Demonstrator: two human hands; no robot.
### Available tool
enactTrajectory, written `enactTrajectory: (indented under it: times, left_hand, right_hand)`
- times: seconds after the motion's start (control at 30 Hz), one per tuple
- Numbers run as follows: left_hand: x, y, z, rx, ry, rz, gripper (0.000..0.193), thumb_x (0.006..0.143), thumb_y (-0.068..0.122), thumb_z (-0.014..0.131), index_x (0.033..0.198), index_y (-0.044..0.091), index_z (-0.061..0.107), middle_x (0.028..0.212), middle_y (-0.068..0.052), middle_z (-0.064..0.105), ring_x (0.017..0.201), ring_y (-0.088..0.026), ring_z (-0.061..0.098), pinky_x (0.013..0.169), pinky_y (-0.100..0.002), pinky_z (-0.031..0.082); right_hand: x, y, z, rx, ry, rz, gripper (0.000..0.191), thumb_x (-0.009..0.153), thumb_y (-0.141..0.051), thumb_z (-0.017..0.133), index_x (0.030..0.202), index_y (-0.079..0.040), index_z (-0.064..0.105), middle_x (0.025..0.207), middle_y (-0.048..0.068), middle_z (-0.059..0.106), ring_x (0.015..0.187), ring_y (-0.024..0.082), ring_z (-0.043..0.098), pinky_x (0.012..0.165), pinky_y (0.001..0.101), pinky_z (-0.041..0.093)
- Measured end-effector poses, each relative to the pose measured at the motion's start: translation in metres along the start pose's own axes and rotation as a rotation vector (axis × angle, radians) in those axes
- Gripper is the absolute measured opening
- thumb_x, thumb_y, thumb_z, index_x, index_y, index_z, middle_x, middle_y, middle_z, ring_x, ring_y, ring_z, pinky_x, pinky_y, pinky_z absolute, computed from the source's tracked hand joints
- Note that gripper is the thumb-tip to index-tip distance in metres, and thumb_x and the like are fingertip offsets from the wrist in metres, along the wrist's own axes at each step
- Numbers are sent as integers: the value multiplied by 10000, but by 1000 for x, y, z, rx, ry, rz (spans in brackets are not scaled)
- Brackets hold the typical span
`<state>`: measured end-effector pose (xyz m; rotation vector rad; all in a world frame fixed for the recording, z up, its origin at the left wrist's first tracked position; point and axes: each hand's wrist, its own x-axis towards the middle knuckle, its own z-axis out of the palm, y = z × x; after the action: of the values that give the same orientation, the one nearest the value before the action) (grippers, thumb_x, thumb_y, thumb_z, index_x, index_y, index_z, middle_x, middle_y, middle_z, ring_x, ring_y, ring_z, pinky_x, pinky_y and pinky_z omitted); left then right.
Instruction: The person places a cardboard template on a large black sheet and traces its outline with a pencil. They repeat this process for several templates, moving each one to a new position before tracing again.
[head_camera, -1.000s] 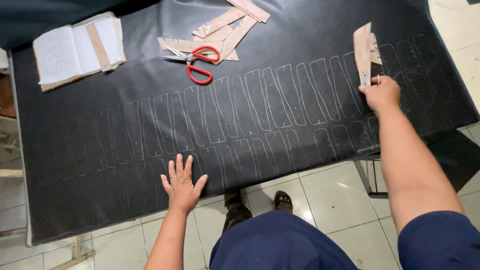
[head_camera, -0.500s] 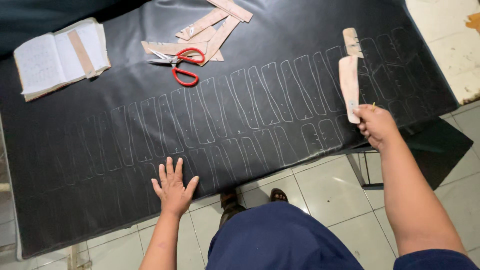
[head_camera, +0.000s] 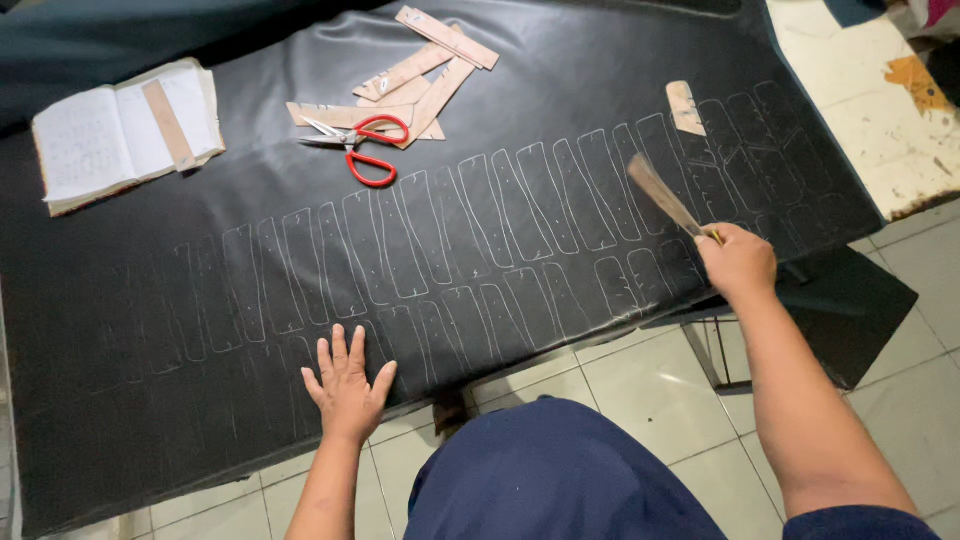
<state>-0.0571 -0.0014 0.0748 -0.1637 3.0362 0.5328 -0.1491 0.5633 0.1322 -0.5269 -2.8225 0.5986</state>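
Head view, the only one. A large black sheet (head_camera: 560, 120) of leather-like material covers the counter and hangs over its near edge; rows of pale traced outlines (head_camera: 470, 240), narrow and tapered, run across it from the left side toward the right edge.

The left hand (head_camera: 347, 385) lies flat on the sheet at the near edge, fingers spread and holding nothing. It looks placed there to pin the material so it does not slide or wrinkle.

The right hand (head_camera: 738, 262) is closed in a fist near the near right corner, its grip tight around the end of a thin tan pattern strip (head_camera: 662, 196). The strip is blurred and slants up and away from the fist over the traced rows, lifted off the sheet rather than lying on it. Something small and yellowish shows at the fist; I cannot tell what it is.

A second, shorter tan template piece (head_camera: 684, 106) lies flat on the sheet toward the far right, just beyond the last outlines.

At the far edge, near the middle, red-handled scissors (head_camera: 358, 145) rest on a loose pile of cardboard templates (head_camera: 425, 65), kept clear of the marked area. An open notebook (head_camera: 120, 135) with a strip across its page sits at the far left corner.
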Motion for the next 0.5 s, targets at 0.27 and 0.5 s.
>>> enactTrajectory:
  times: [0.27,0.5]
  left_hand:
    - [-2,-4,-3,57,15,13,805,895,588,565,1573,219,334,1696,-82,175,1555,-351,104,1183,-665,27]
    - [0,-7,-1,78,29,32,803,899,600,551,1573,224,332,1694,-83,173,1550,-358,108,1173,-672,35]
  right_hand:
    - [-9,-73,33,803,-263,23,336,943,-198,632,1229,-47,721,1043,74,777,822,128,739,781,289,569]
    - [-7,-162,69,716,-265,-174,284,892,-192,740,1120,-22,738,1040,70,763,961,150,712,877,301,553]
